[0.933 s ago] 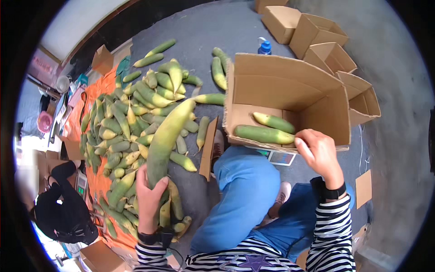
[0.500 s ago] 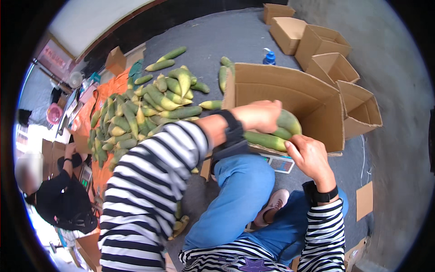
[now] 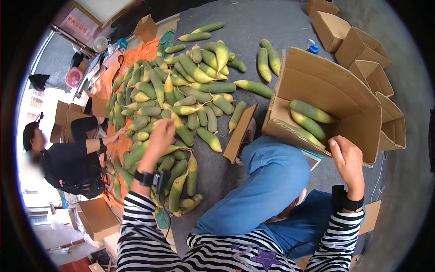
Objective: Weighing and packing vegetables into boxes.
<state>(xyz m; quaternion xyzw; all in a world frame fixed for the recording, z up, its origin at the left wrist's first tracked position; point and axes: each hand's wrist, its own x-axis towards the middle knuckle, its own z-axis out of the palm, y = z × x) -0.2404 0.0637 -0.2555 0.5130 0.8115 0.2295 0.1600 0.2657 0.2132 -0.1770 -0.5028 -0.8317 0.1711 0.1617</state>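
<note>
Green radishes with pale yellow-green ends lie in a large pile [image 3: 195, 72] on the left. Over the near part of that pile is my left hand [image 3: 161, 138], back upward, its fingers smeared and mostly hidden. No radish shows clearly in it. On the right stands an open cardboard box [image 3: 324, 77], tilted toward me, with three radishes [image 3: 308, 124] along its near side. My right hand [image 3: 346, 156] grips the box's near rim, thumb at the edge beside the radishes. A scale [image 3: 312, 159] shows partly under the box.
Empty cardboard boxes [image 3: 362, 47] line the right wall. A blue bottle [image 3: 312, 46] stands behind the box. Loose radishes [image 3: 264, 63] lie between pile and box. At far left another person [image 3: 74, 163] reaches toward the pile. An orange sheet [image 3: 144, 51] lies under the radishes.
My left hand has left the box and moved left over the pile; a radish it held is now inside the box. My right hand stays at the near rim. The view has turned left.
</note>
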